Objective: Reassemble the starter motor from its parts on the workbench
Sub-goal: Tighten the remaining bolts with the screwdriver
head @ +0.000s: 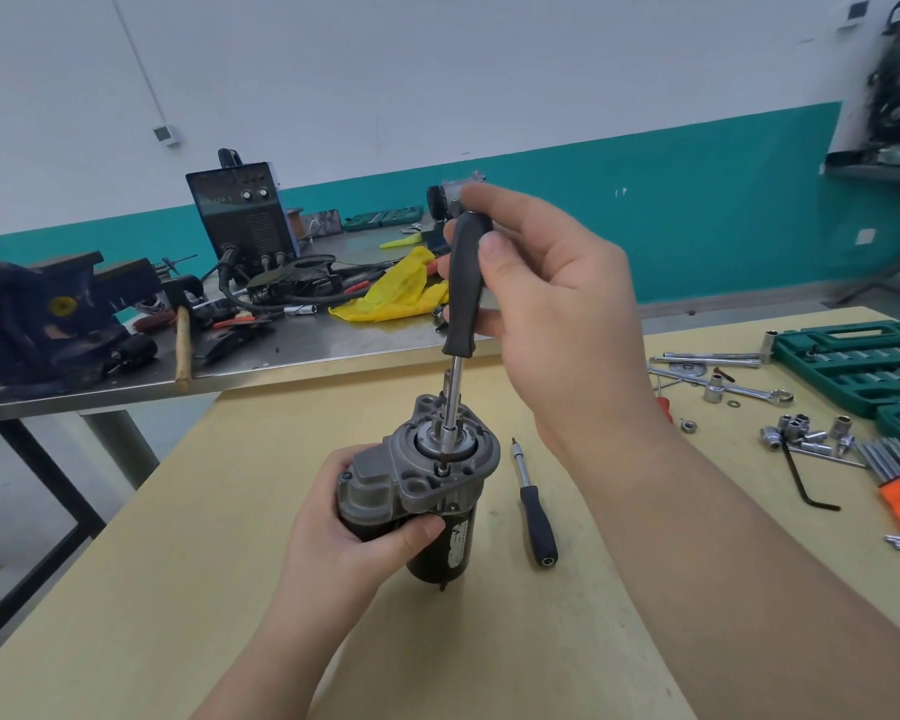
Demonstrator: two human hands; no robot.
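Two worktops fill the view: a pale wooden worktop (230, 589) in front and a steel worktop (302, 345) behind it carrying a dark vise (48, 324), a welding unit (240, 215) and a yellow cloth (396, 288). On the wooden one, near its middle, the starter motor (427, 491) stands upright, grey nose housing up and black body down. The left hand (354, 527) has its grip curled round the black body just below the housing, thumb across the front. The right hand (552, 304) holds the black handle of a screwdriver (463, 304) between thumb and curled fingers, the shaft running nearly straight down so its tip sits at a screw on the housing's top face. Just to the right of the motor a second screwdriver (536, 517) lies flat, apart from it. Farther right sit a green socket case (853, 366), a wrench (749, 392), loose sockets (801, 433), a bent hex key (806, 480) and a small nut (688, 424).
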